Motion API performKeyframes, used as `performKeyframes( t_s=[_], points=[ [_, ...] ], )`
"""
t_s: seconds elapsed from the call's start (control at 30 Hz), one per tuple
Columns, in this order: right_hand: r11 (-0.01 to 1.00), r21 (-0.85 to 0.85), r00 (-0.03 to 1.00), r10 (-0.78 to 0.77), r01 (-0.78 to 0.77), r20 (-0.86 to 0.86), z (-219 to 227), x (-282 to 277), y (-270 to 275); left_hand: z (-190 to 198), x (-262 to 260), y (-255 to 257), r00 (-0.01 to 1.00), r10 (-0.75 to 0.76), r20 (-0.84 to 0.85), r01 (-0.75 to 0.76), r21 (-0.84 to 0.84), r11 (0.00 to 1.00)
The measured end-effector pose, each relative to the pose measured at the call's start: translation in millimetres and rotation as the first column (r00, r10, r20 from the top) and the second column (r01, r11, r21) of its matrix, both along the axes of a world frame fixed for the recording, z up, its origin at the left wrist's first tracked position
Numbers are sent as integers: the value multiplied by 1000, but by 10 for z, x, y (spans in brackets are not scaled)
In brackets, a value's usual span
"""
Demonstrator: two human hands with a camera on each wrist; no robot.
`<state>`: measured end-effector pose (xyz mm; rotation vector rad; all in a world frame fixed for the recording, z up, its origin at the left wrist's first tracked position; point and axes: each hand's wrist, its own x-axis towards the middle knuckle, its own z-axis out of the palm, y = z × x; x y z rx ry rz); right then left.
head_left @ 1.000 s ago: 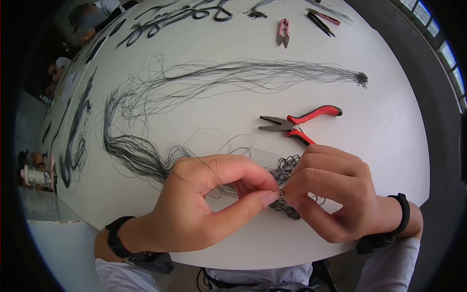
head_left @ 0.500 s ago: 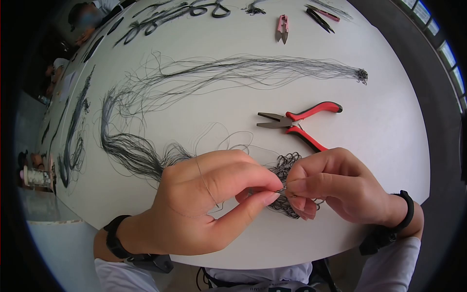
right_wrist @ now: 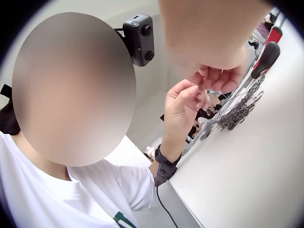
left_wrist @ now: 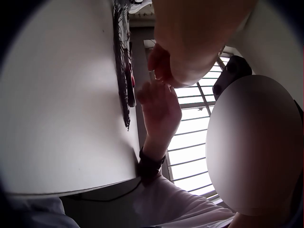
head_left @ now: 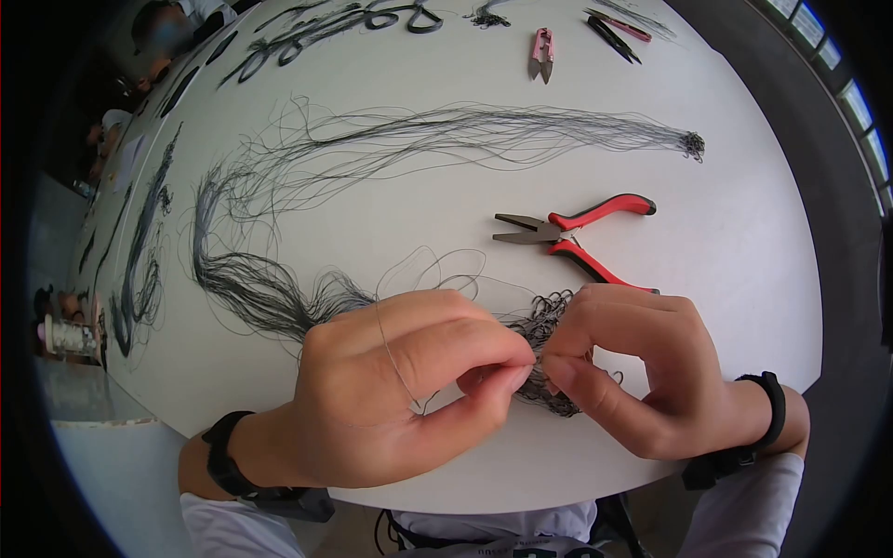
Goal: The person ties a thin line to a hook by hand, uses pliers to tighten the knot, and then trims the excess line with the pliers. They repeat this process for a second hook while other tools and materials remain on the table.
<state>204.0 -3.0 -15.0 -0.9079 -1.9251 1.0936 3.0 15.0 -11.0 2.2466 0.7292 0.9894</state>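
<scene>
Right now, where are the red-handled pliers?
In the head view the red-handled pliers lie on the white table, right of centre, just beyond the right hand, nose pointing left, with nothing holding them.

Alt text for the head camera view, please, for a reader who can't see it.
Two hands meet over a round white table: the left hand and right hand pinch a thin dark thread at a tangled thread bundle. Red-handled pliers lie just beyond, long thread hanks farther back, and pink snips near the far edge.
</scene>
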Motion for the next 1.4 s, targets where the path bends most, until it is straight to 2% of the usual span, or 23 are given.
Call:
performKeyframes(
  t_s=[0.03,0.07,0.13,0.2,0.23,0.27,0.3,0.37,0.43,0.47,0.5,0.53,0.6,0.73,0.77,0.8,0.83,0.93,1.0,1.07,1.17,1.23,1.4],
  points=[
    [1000,0,1000,0,0,0,11,4,6,11,-2,-1,1000,-5,13,6,-100,995],
    [992,125,996,1,-12,87,33,13,19,16,-4,-1,1000,-8,26,13,-200,980],
    [969,246,985,-9,-34,173,38,26,23,0,-11,3,999,-13,50,25,-244,969],
    [1000,12,1000,17,-17,6,25,32,13,-14,-8,8,997,-18,76,39,-289,957],
    [1000,11,1000,16,-16,7,50,30,11,-18,-4,11,999,-18,36,24,-189,982],
    [943,-331,994,-15,-20,-104,96,24,10,-20,-1,12,1000,-14,-4,14,-87,996],
    [774,-631,977,-82,-61,-196,121,21,14,-16,5,11,1000,-15,-3,14,-87,996],
    [723,-684,975,-68,-98,-212,116,40,33,-4,16,4,998,-8,-69,15,109,994],
    [668,-732,972,-53,-136,-229,79,40,33,-20,11,-12,999,2,-50,2,77,997],
    [854,-513,987,2,-87,-163,31,31,21,-26,8,-17,999,12,-31,-11,44,999],
    [968,-245,996,36,-55,-82,5,27,14,-19,5,-18,999,12,-31,-11,44,999],
    [968,-246,996,36,-55,-82,7,29,20,-5,1,-18,1000,9,-27,-10,-41,999],
    [987,155,993,21,-40,120,14,35,38,14,-12,-8,1000,6,-23,-9,-126,992],
    [983,177,992,23,-45,128,37,54,43,19,-29,9,998,-13,63,37,-396,917],
    [993,-115,1000,20,-20,1,50,61,42,19,-31,9,996,5,91,39,-468,883],
    [917,-398,993,-19,-30,-119,66,67,41,20,-34,13,996,5,93,39,-466,884],
    [870,-493,989,-63,-11,-134,94,68,54,23,-39,21,994,60,96,-2,-518,855],
    [878,-478,990,-92,32,-103,85,120,139,37,-45,93,978,162,129,-51,-610,791],
    [903,-425,993,-102,63,-68,60,183,206,-2,-70,216,915,311,258,-78,-642,762],
    [966,-207,988,-146,154,52,86,264,285,-42,-181,368,881,364,302,-115,-609,785],
    [966,-112,968,-220,234,123,146,387,394,-35,-387,592,794,417,443,-28,-658,752],
    [942,-43,923,-317,333,219,239,447,455,8,-467,711,502,445,742,174,-591,788],
    [854,4,831,-507,520,227,160,776,755,92,-888,911,360,419,834,245,-517,820]
  ],
)
